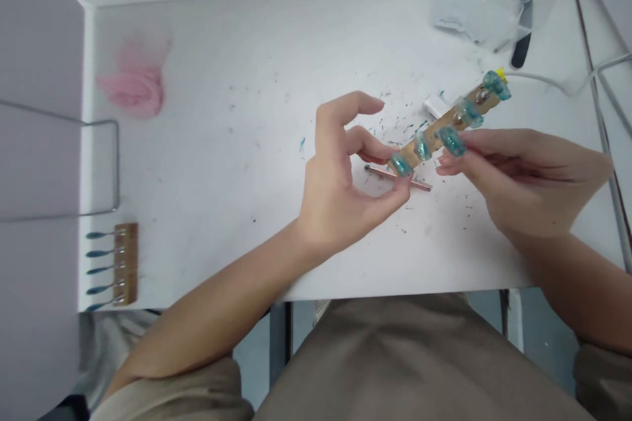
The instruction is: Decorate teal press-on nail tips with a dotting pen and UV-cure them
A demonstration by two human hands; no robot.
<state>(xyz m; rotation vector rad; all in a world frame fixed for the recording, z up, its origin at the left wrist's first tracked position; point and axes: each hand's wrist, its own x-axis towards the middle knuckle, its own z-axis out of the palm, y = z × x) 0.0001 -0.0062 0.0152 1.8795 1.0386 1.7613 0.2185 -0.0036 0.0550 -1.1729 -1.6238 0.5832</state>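
White worktop (222,145), scuffed, with teal flecks scattered near its middle; its front edge runs just above the person's lap. A grey panel with a wire loop (106,168) stands along the left side.

Left hand (340,171): raised over the worktop, palm side toward the camera, index finger curled up and free, thumb and middle finger closed on the lower end of the wooden strip (437,131). Right hand (518,174): comes in from the right, fingertips pinched together on the strip near its middle, at one of the teal nail tips (451,140).

The strip is held clear of the worktop, tilted, low end at left, high end at upper right. Five glittery teal nail tips sit along it on metal mounts; a yellow bit shows at the top end.

Pink cloth or putty lump (135,82), blurred, at far left rear. Crumpled clear plastic bag (486,10) at right rear, a dark object half beneath it. White cable (548,79) runs off to the right.

Second wooden strip (126,263) lies at the front left corner, five thin teal-ended sticks pointing left.

Thin metal tool (419,184) lies on the worktop directly below the held strip. Small white block (434,105) lies just behind the strip.
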